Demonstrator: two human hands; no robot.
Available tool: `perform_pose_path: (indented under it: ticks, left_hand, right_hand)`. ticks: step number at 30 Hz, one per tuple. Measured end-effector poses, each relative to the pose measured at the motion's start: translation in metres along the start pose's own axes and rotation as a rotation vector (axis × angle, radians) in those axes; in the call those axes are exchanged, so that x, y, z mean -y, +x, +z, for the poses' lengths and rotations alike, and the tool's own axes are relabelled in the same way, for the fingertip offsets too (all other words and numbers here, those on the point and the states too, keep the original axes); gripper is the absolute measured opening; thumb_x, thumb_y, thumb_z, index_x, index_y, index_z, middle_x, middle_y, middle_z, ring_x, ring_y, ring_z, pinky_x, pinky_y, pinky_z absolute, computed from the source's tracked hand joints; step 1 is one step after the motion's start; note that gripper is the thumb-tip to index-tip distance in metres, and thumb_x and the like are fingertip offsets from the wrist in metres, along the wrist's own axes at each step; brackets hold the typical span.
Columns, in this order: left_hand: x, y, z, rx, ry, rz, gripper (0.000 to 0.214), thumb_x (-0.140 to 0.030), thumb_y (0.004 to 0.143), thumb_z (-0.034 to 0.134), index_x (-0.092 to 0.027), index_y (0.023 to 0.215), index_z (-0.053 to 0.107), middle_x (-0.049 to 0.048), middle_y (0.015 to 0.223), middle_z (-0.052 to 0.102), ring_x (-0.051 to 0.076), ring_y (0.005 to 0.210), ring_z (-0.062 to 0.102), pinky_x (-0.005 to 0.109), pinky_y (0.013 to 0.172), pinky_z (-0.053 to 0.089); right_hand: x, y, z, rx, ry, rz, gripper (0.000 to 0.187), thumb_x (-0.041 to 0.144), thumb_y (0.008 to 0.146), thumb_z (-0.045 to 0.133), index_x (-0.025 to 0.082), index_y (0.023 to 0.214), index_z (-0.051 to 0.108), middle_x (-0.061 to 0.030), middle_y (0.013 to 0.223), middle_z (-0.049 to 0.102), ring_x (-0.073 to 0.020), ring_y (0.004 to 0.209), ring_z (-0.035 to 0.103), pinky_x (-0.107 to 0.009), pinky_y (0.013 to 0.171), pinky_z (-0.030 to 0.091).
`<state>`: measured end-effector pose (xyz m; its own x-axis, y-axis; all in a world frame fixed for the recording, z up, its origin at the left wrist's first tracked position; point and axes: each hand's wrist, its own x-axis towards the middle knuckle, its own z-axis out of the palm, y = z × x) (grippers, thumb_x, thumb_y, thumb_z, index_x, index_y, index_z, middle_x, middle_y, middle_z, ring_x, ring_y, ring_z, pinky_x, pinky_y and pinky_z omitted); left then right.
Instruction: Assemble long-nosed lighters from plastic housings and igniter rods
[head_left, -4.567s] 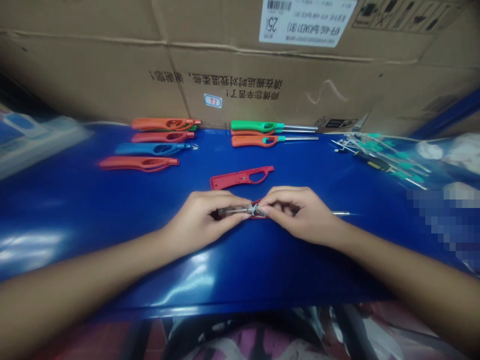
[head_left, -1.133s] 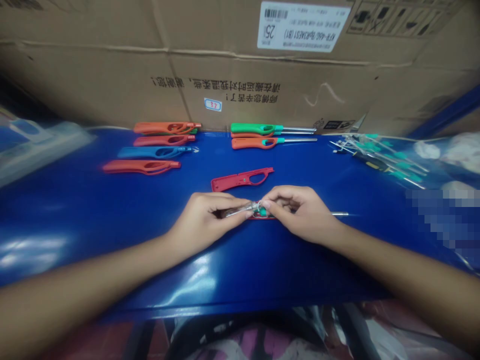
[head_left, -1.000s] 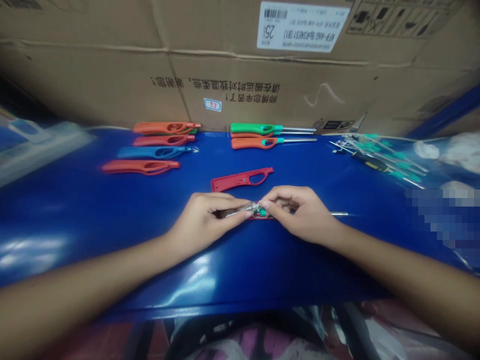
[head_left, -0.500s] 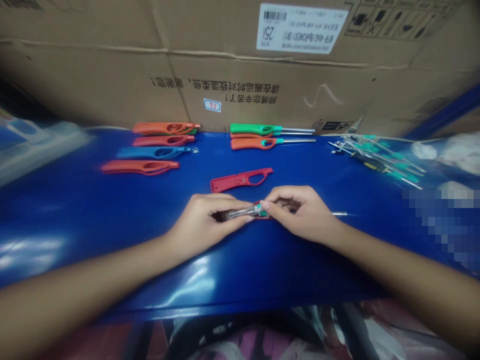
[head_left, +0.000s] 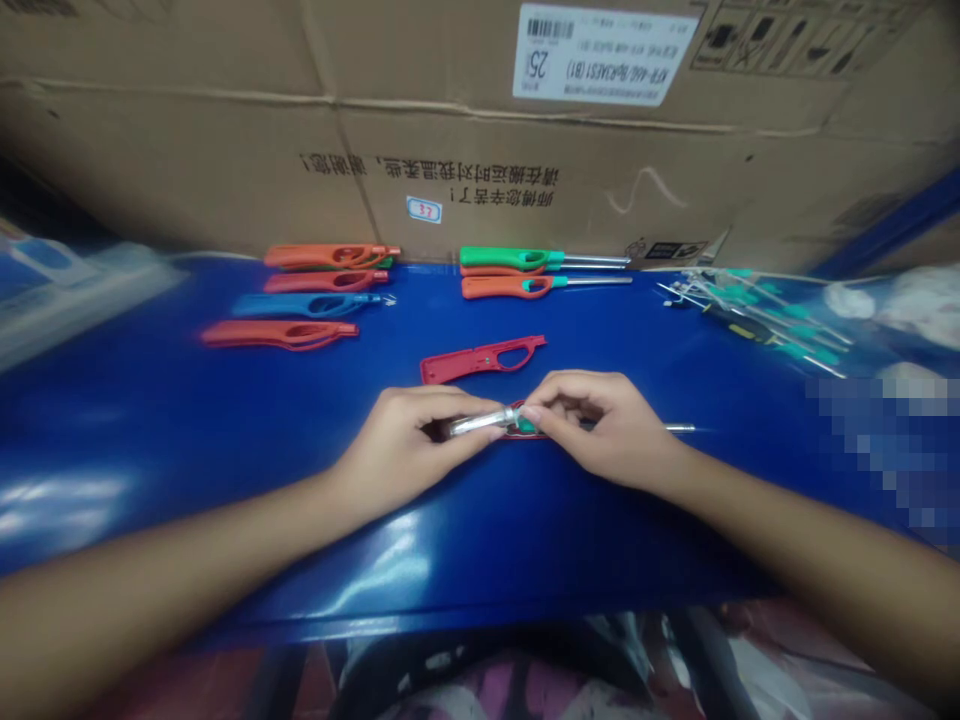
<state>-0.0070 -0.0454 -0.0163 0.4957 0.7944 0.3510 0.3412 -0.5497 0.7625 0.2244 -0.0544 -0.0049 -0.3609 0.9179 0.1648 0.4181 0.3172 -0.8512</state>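
Note:
Near the table's front, my left hand is closed, pinching a clear fuel tank between thumb and fingers. The tank's right end meets a green lighter part, where the thumb and fingertips of my right hand are pinched. Under these lies a red lighter shell half, mostly covered by my hands. A metal tube sticks out to the right past my right hand. Just beyond my hands rests the other red shell half, its hollow inside facing up.
At the back left lie several lighter shells in orange, red and blue. Lighters with metal tubes are stacked at back centre. Tubes with green ends lie in clear plastic at right. A cardboard box stands behind the blue table.
The clear tank has tilted slightly and now catches more light. Both hands stay almost in place, and the other lighter parts have not moved.

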Motion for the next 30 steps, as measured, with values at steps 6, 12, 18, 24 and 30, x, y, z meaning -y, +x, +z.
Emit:
perform_pose_path:
  ticks: [6, 12, 18, 24, 30]
  left_hand:
    - [0.000, 0.002, 0.000, 0.009, -0.006, 0.007, 0.017, -0.026, 0.089, 0.074, -0.022, 0.103, 0.080, 0.0035, 0.096, 0.080, 0.014, 0.074, 0.072, 0.020, 0.060, 0.051]
    - [-0.001, 0.003, -0.003, 0.035, 0.020, -0.001, 0.017, -0.026, 0.089, 0.073, -0.021, 0.104, 0.079, 0.0036, 0.098, 0.079, 0.015, 0.081, 0.072, 0.022, 0.069, 0.055]
    - [-0.007, 0.006, -0.016, 0.107, 0.159, 0.151, 0.021, -0.023, 0.093, 0.069, -0.020, 0.112, 0.077, 0.0049, 0.101, 0.075, 0.016, 0.093, 0.067, 0.027, 0.086, 0.053]
    - [-0.004, 0.010, -0.028, 0.232, 0.360, 0.185, 0.021, -0.027, 0.095, 0.066, -0.022, 0.112, 0.077, 0.0049, 0.095, 0.072, 0.019, 0.091, 0.062, 0.033, 0.082, 0.051]
    - [0.000, 0.009, -0.026, 0.274, 0.324, 0.150, 0.019, -0.026, 0.094, 0.068, -0.021, 0.110, 0.076, 0.0051, 0.098, 0.074, 0.019, 0.092, 0.064, 0.034, 0.086, 0.051]
  right_hand:
    - [-0.004, -0.001, 0.003, -0.002, -0.038, -0.039, 0.018, 0.027, 0.091, 0.063, 0.013, 0.083, 0.072, -0.0014, 0.068, 0.063, -0.0072, 0.051, 0.045, -0.021, 0.046, 0.035]
    - [-0.001, 0.000, -0.005, 0.010, -0.169, -0.176, 0.016, 0.024, 0.094, 0.062, 0.015, 0.088, 0.072, -0.0012, 0.072, 0.064, -0.0079, 0.055, 0.051, -0.021, 0.050, 0.040]
    - [-0.001, -0.002, -0.019, 0.109, -0.489, -0.340, 0.025, 0.029, 0.093, 0.064, 0.019, 0.116, 0.066, -0.0072, 0.110, 0.066, -0.0182, 0.098, 0.063, -0.030, 0.078, 0.051]
    - [-0.008, 0.001, -0.022, 0.238, -0.638, -0.366, 0.031, 0.038, 0.097, 0.058, 0.022, 0.124, 0.063, -0.0088, 0.118, 0.063, -0.0224, 0.108, 0.059, -0.035, 0.084, 0.051]
    - [-0.008, 0.003, -0.021, 0.290, -0.625, -0.358, 0.030, 0.035, 0.097, 0.058, 0.021, 0.123, 0.064, -0.0087, 0.118, 0.063, -0.0228, 0.105, 0.058, -0.037, 0.086, 0.050]
